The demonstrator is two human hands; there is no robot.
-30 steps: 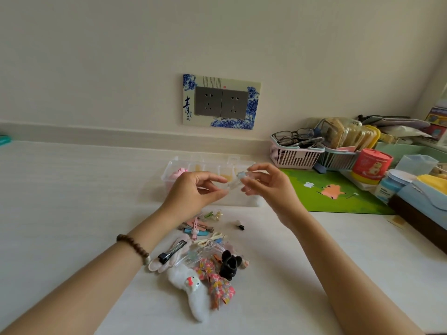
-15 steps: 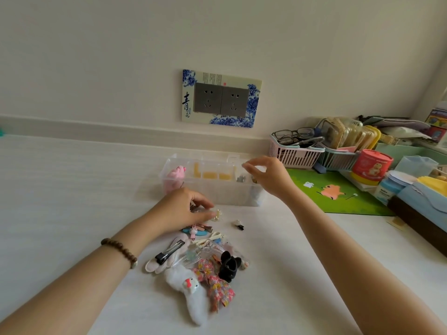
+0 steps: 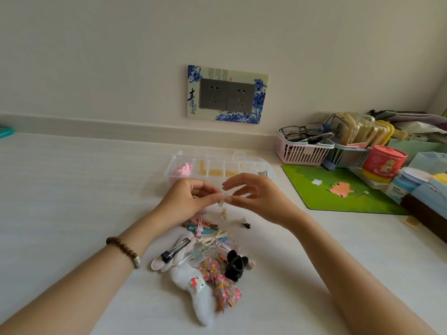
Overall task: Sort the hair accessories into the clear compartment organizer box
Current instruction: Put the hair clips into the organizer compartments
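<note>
Sorting early on: my left hand [image 3: 191,201] and right hand [image 3: 256,197] pinch one tiny pale clip [image 3: 221,202] between fingertips, just in front of the clear organizer box [image 3: 244,158].

Left to right in the box toward the table's back edge: a pink piece [image 3: 182,170], yellow bits [image 3: 215,172], something small and grey at the right end; other compartments look bare. Most of the pile of hair accessories [image 3: 208,257] sits unsorted mid-table. The held clip is too small to identify, and my hands hide the box's front wall.
</note>
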